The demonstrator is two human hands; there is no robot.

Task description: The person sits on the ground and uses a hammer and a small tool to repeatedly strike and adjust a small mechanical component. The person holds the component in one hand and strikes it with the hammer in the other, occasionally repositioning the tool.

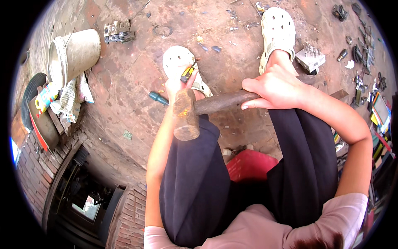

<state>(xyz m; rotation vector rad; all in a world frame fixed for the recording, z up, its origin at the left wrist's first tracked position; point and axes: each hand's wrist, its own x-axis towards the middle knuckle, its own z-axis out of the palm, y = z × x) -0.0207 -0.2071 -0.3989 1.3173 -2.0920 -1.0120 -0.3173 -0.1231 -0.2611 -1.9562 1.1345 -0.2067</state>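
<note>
My right hand [278,88] is wrapped round the wooden handle of a hammer [185,118]. The hammer's heavy, rusty head hangs over my left knee and covers part of my left wrist. Beyond that head, my left hand [177,86] is closed on a screwdriver [188,74] with a yellow and black handle. Its thin dark tip points up and to the right, in front of my left shoe [176,56]. What the tip meets, if anything, cannot be made out. A dark teal handle-shaped thing [158,98] lies on the floor beside my left forearm.
A dirty white bucket [81,54] lies on its side at left, near a metal block part [118,31]. Another metal part [310,59] sits by my right shoe [278,31]. Several loose parts [365,54] line the right side. A red seat [251,164] is under me.
</note>
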